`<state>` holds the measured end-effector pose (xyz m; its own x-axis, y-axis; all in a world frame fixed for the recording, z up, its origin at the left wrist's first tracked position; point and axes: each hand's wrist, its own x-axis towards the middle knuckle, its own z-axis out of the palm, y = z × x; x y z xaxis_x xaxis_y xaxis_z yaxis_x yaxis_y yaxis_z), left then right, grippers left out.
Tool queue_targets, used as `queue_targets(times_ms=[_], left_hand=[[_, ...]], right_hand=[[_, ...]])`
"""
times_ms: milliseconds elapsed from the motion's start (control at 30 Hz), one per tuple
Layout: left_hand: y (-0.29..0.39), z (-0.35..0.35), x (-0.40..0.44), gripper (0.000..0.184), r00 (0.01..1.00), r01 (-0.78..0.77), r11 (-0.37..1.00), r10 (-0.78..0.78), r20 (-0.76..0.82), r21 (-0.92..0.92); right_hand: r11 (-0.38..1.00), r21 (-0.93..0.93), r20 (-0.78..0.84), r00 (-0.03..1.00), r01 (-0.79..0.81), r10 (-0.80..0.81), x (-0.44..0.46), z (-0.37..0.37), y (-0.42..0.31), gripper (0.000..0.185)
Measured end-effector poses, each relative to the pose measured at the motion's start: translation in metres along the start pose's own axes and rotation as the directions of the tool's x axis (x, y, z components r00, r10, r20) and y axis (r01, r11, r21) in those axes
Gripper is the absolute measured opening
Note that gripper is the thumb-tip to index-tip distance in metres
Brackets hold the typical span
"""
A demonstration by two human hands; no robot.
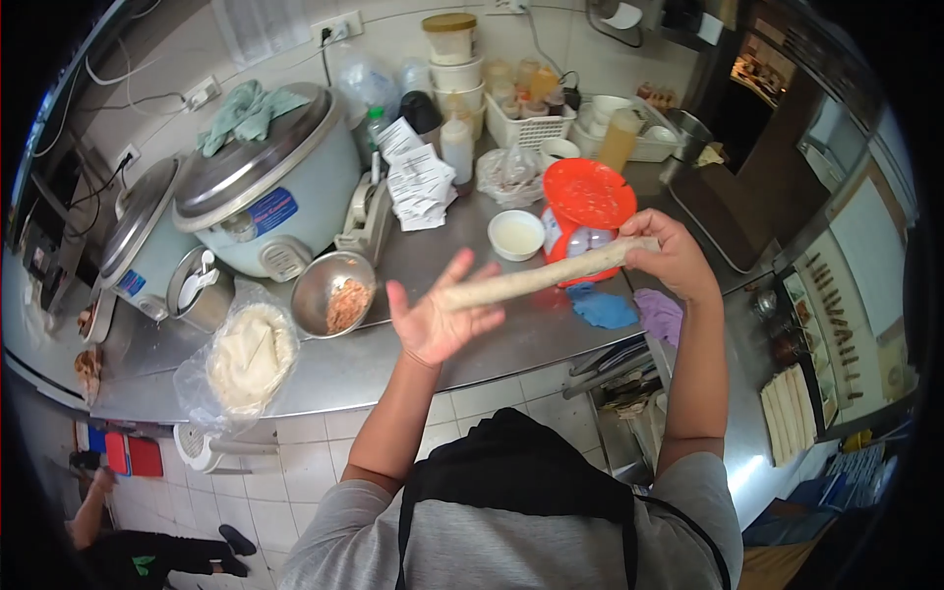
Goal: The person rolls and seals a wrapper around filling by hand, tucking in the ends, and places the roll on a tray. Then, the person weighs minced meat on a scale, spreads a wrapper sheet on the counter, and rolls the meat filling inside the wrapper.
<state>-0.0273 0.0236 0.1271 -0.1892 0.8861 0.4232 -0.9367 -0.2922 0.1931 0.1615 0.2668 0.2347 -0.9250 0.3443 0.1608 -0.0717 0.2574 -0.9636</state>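
A long, pale, thin roll point(546, 277), which looks like rolled dough or wrapper, is held slantwise above the steel counter. My right hand point(674, 254) pinches its far right end between thumb and fingers. The other end lies against the palm of my left hand point(440, 320), which is turned up with its fingers spread. Behind the roll stands an orange-red container-like item point(587, 197), partly covered by the roll and my right hand. A small white bowl of pale contents point(516, 236) sits beside it. To the left of my left hand is a metal bowl point(317, 287) with orange-pink chopped filling point(348, 303).
Pale dough in a plastic bag point(248, 356) lies at the counter's front edge. Large cookers point(285, 177) stand back left. Paper slips point(418, 182), stacked tubs point(455, 79) and a basket of bottles point(531, 128) line the back. Similar rolls point(787, 413) lie right. Another person point(147, 556) is lower left.
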Motion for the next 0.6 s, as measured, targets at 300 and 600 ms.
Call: queue_targets(times_ms=[300, 600], left_hand=[[-0.124, -0.014, 0.091, 0.059, 0.738, 0.513, 0.443, -0.665, -0.115, 0.735], [-0.243, 0.037, 0.145, 0.013, 0.978, 0.181, 0.433, -0.177, -0.114, 0.883]], right_hand=[[0.978, 0.118, -0.111, 0.981, 0.171, -0.158, -0.064, -0.035, -0.014, 0.042], [0.646, -0.662, -0.273, 0.68, 0.38, -0.68, -0.153, -0.062, 0.025, 0.034]])
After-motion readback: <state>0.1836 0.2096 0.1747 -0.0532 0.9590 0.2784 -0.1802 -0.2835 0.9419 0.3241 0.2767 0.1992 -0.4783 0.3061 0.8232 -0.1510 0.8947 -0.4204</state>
